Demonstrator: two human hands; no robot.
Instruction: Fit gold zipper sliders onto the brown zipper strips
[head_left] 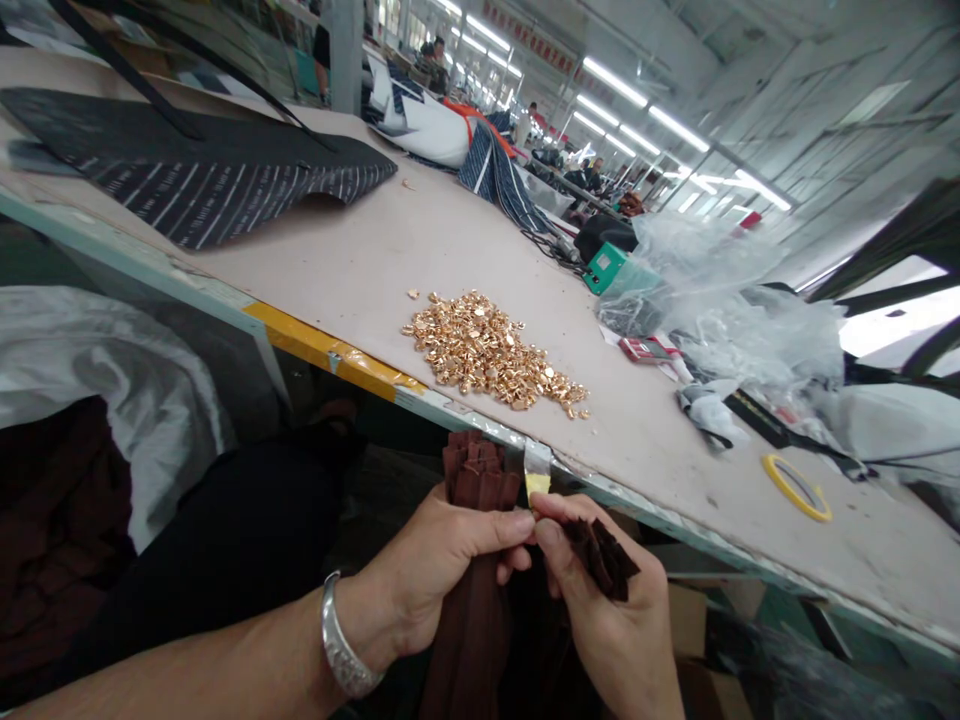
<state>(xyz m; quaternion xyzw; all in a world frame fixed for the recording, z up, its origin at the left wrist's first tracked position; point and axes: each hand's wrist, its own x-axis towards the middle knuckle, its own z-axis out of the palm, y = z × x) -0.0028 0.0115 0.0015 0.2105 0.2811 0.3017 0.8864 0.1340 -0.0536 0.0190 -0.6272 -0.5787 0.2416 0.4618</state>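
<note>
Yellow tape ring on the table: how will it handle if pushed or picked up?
The yellow tape ring lies flat, so probably slides rather than rolls. Thin band, open centre: likely light and easy to hook with a finger.

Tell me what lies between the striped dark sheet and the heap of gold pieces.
Mostly bare tabletop lies between the striped dark sheet and the heap, with one stray gold piece beside the heap; the head view shows it.

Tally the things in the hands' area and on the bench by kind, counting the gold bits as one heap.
Left hand and right hand: 2
Silver bracelet: 1
Gold heap: 1
Yellow tape roll: 1
Green box: 1
Total: 6
Brown cloth strips overlap too much to count; clutter excluded.
</note>
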